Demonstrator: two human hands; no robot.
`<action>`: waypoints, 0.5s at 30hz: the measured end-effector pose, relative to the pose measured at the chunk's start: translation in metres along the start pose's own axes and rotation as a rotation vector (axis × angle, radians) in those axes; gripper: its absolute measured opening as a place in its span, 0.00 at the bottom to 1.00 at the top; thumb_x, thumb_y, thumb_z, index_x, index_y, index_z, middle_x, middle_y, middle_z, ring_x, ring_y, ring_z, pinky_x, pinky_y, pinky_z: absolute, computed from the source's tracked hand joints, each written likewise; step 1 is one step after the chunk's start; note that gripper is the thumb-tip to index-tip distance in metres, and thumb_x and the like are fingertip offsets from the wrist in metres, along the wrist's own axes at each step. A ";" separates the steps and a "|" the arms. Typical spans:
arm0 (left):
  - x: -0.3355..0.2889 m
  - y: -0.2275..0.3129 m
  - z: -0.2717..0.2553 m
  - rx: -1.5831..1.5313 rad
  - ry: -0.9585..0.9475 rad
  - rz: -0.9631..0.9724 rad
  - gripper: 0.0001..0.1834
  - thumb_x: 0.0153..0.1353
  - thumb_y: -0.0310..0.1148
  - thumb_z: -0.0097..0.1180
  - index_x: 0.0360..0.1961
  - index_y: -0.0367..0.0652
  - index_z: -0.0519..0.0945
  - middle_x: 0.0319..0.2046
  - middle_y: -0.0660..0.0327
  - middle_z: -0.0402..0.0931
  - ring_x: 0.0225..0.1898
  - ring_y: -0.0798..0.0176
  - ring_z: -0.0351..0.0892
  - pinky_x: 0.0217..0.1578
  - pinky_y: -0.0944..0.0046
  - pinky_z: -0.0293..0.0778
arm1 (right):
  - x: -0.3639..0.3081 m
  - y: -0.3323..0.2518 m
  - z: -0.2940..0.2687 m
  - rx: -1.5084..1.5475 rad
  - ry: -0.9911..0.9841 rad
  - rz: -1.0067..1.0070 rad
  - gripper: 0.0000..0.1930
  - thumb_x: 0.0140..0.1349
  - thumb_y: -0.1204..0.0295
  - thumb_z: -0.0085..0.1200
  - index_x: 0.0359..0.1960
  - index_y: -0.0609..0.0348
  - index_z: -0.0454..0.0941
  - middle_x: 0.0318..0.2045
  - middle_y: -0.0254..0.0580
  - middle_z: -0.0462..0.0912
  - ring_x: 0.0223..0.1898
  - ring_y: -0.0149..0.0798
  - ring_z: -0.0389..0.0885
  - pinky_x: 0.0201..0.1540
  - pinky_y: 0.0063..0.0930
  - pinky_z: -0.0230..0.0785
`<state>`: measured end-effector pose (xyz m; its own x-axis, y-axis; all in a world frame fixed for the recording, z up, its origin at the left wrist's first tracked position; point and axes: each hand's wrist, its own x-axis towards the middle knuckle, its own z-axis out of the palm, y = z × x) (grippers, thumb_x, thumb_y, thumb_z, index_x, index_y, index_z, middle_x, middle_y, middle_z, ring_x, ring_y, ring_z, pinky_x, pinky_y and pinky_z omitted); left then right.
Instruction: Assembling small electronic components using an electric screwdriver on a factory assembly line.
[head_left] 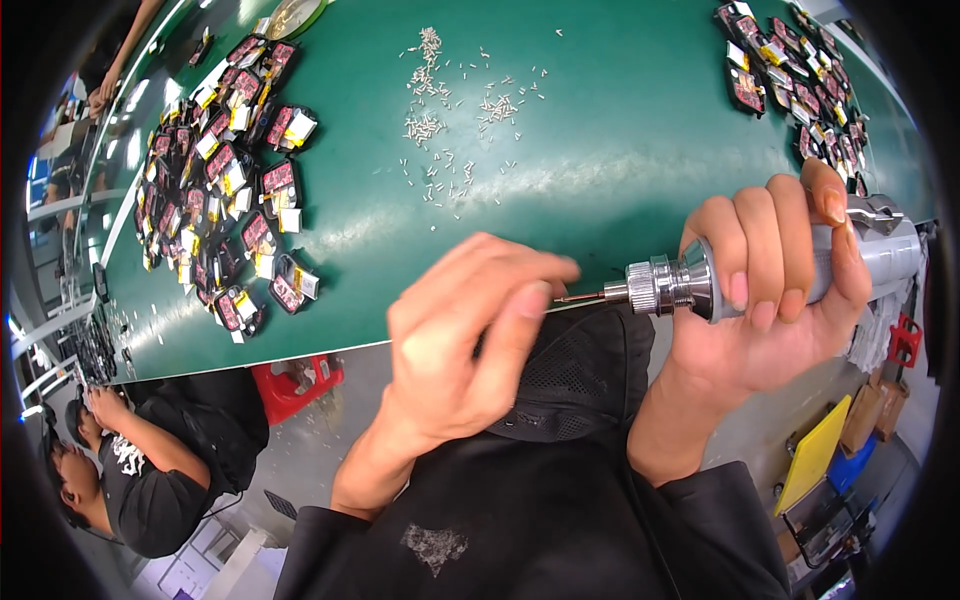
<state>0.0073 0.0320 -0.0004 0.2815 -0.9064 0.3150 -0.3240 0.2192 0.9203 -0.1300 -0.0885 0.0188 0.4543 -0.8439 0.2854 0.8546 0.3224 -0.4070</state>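
- The right hand (765, 275) is wrapped around a grey powered screwdriver (880, 255), held sideways over the near edge of the worktop (640, 130), its bit (585, 298) aimed left.
- The left hand (455, 340) has its thumb and forefinger curled in at the bit's tip; I cannot tell whether they pinch anything.
- The step in hand looks like readying the tip, perhaps fitting or checking a small part there.
- The next move would call for a steady right wrist, with the left fingertips kept clear of the bit if it turns.
- Farther out, small silvery pieces (423, 128), probably screws, lie loose in scattered heaps.
- Black-and-pink units (225, 165) with white and yellow tabs crowd the left side; more such units (790, 75) lie at the far right.
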 end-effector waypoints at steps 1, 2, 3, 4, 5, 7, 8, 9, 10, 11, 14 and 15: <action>0.002 0.005 -0.010 0.149 0.053 0.002 0.05 0.57 0.20 0.52 0.33 0.29 0.78 0.24 0.53 0.78 0.24 0.60 0.76 0.28 0.66 0.71 | 0.001 0.000 0.000 0.004 0.012 -0.011 0.05 0.62 0.72 0.44 0.37 0.60 0.65 0.11 0.26 0.61 0.13 0.23 0.60 0.22 0.22 0.58; 0.005 0.011 -0.021 0.303 0.108 0.008 0.08 0.60 0.22 0.50 0.36 0.29 0.79 0.25 0.53 0.79 0.25 0.60 0.76 0.29 0.65 0.72 | 0.002 0.000 0.000 0.014 0.020 -0.024 0.05 0.62 0.72 0.43 0.37 0.60 0.65 0.11 0.26 0.60 0.12 0.23 0.58 0.22 0.22 0.57; 0.010 0.016 -0.032 0.346 0.180 -0.008 0.10 0.62 0.23 0.48 0.38 0.29 0.79 0.26 0.53 0.79 0.26 0.61 0.76 0.29 0.65 0.72 | 0.002 -0.004 0.000 0.043 -0.017 -0.042 0.05 0.62 0.72 0.43 0.37 0.60 0.65 0.11 0.26 0.60 0.12 0.23 0.58 0.22 0.22 0.57; 0.015 0.016 -0.053 0.410 0.261 -0.018 0.12 0.64 0.25 0.46 0.40 0.28 0.79 0.26 0.53 0.79 0.26 0.62 0.76 0.30 0.65 0.72 | -0.001 -0.001 -0.004 0.025 0.098 -0.045 0.06 0.63 0.70 0.41 0.38 0.59 0.66 0.11 0.27 0.60 0.12 0.24 0.58 0.22 0.23 0.58; 0.025 0.007 -0.077 0.472 0.293 0.009 0.12 0.65 0.25 0.45 0.40 0.29 0.79 0.26 0.54 0.79 0.26 0.63 0.76 0.30 0.66 0.72 | -0.004 0.003 -0.009 -0.002 0.213 -0.051 0.08 0.64 0.68 0.38 0.39 0.58 0.67 0.11 0.27 0.60 0.12 0.26 0.58 0.22 0.25 0.59; 0.060 -0.006 -0.122 0.762 0.377 -0.018 0.11 0.65 0.29 0.48 0.38 0.32 0.80 0.27 0.56 0.80 0.26 0.67 0.76 0.30 0.69 0.71 | -0.007 0.003 -0.021 -0.045 0.300 -0.095 0.06 0.64 0.71 0.40 0.37 0.59 0.66 0.10 0.27 0.58 0.11 0.25 0.56 0.19 0.22 0.55; 0.078 0.004 -0.143 0.875 0.452 -0.135 0.10 0.63 0.30 0.51 0.37 0.33 0.79 0.28 0.55 0.81 0.27 0.63 0.78 0.31 0.66 0.72 | -0.012 0.000 -0.024 -0.025 0.328 -0.112 0.05 0.64 0.71 0.40 0.36 0.59 0.66 0.10 0.27 0.58 0.11 0.24 0.55 0.19 0.21 0.55; 0.095 -0.006 -0.182 1.103 0.445 -0.081 0.12 0.63 0.31 0.51 0.42 0.33 0.80 0.31 0.57 0.81 0.30 0.68 0.77 0.34 0.69 0.71 | -0.013 0.000 -0.025 -0.028 0.365 -0.125 0.05 0.64 0.71 0.40 0.35 0.58 0.66 0.10 0.27 0.57 0.11 0.24 0.55 0.19 0.21 0.55; 0.116 -0.012 -0.211 1.276 0.435 -0.158 0.16 0.60 0.35 0.53 0.44 0.34 0.79 0.34 0.53 0.82 0.35 0.58 0.81 0.39 0.62 0.73 | -0.015 0.000 -0.027 -0.004 0.338 -0.128 0.05 0.64 0.71 0.40 0.35 0.58 0.66 0.10 0.27 0.57 0.11 0.24 0.55 0.19 0.21 0.55; 0.134 -0.027 -0.240 1.397 0.437 -0.322 0.21 0.58 0.41 0.54 0.47 0.37 0.78 0.36 0.50 0.81 0.40 0.50 0.81 0.43 0.56 0.73 | -0.018 -0.002 -0.029 -0.005 0.355 -0.133 0.05 0.64 0.72 0.40 0.34 0.58 0.66 0.10 0.27 0.57 0.11 0.24 0.54 0.18 0.21 0.55; 0.177 -0.065 -0.305 1.452 0.330 -0.643 0.32 0.50 0.52 0.59 0.48 0.37 0.76 0.44 0.43 0.78 0.49 0.43 0.76 0.51 0.52 0.71 | -0.019 -0.001 -0.027 0.001 0.364 -0.146 0.04 0.64 0.72 0.40 0.34 0.58 0.65 0.10 0.28 0.57 0.11 0.24 0.54 0.18 0.21 0.55; 0.182 -0.088 -0.337 1.396 0.304 -0.639 0.34 0.49 0.55 0.59 0.46 0.35 0.77 0.45 0.41 0.77 0.49 0.42 0.77 0.50 0.51 0.71 | -0.018 0.001 -0.026 -0.022 0.333 -0.117 0.04 0.64 0.72 0.40 0.34 0.58 0.65 0.10 0.28 0.57 0.10 0.24 0.54 0.18 0.21 0.55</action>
<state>0.3912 -0.0305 0.0537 0.8030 -0.5732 0.1629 -0.5852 -0.8101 0.0341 -0.1440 -0.0844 -0.0092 0.2437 -0.9692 0.0344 0.8888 0.2090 -0.4080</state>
